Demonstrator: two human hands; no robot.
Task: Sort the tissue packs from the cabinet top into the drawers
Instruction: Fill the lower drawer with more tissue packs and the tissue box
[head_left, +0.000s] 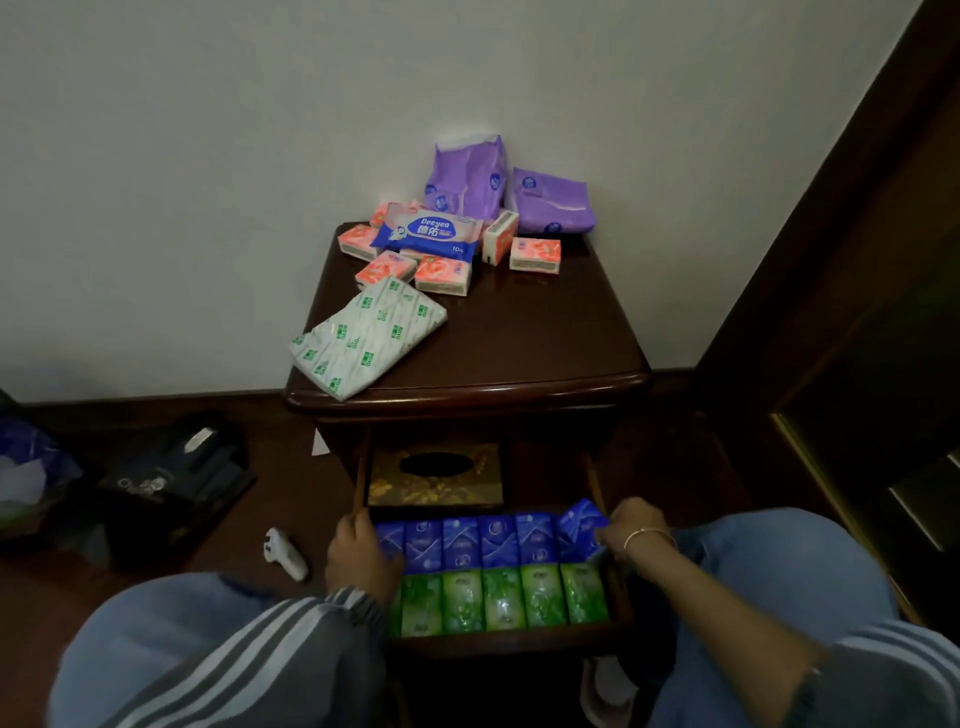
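**ask:** so where are the tissue packs at here?

**reply:** Split between two spots. The drawer (498, 647) is pulled open with two neat rows standing on end: blue packs (462, 543) behind, green packs (504, 597) up against the front wall. Deeper in, behind the blue row, lies a gold tissue box (436, 478), oval slot facing up.

**ask:** and the hands?

**reply:** The right hand (636, 530) is at the right end of the blue row, fingers curled onto a tilted blue pack (579, 525). That pack leans over and sticks up above its neighbours, not seated in line. The left hand (358, 551) is at the other end of the row, by the drawer's left side, knuckles up. Its fingertips are hidden, so honestly can't tell if it's gripping anything or just resting there.

**ask:** what's on top?

**reply:** On the cabinet top (519, 338), a big white-and-green pack (366, 343) lies flat on the front left corner, poking a bit past the edge. Further back there's a cluster of pink packs (441, 273) with a blue Deeyeo wipes pack (426, 234) lying across them. One pink one sits a little apart on the right. Two purple packs (467, 179) are at the wall, one upright, one slumped just beside it. On the floor left of the cabinet there's a small white object (285, 553), and a dark bag (176, 478) further left.
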